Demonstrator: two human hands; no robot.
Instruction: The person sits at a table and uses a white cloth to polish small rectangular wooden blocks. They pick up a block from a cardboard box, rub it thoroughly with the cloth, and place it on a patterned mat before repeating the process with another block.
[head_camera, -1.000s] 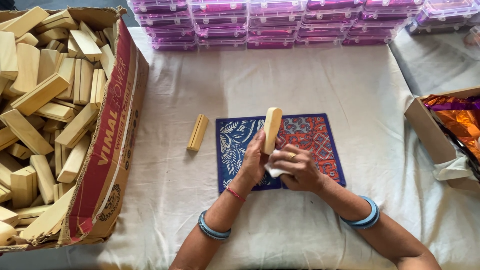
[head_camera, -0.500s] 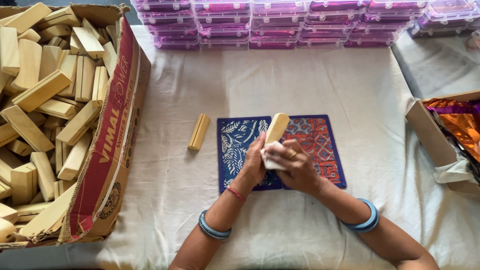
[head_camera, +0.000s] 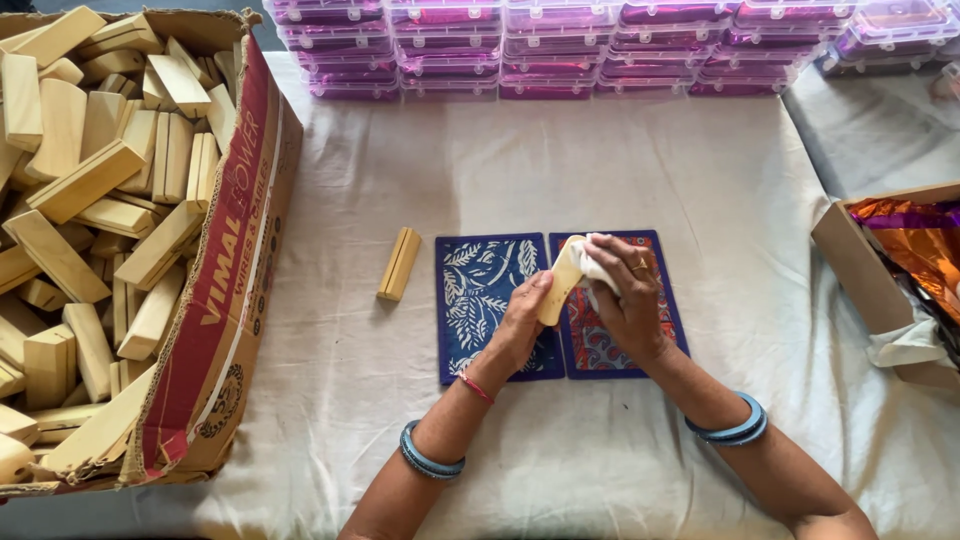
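We see the left hand (head_camera: 522, 322) gripping a pale rectangular wooden block (head_camera: 560, 285), tilted, by its lower end, above two patterned blue cards (head_camera: 480, 300) lying side by side on the white cloth-covered table (head_camera: 620, 160). The right hand (head_camera: 630, 300) is closed around a small white cloth (head_camera: 597, 265), pressing it against the block's upper part. A second pale wooden block (head_camera: 399, 264) lies apart on the cloth, left of the cards. A large cardboard box (head_camera: 235, 290) heaped with similar blocks sits at the left; stacked purple plastic cases (head_camera: 560, 45) line the far edge
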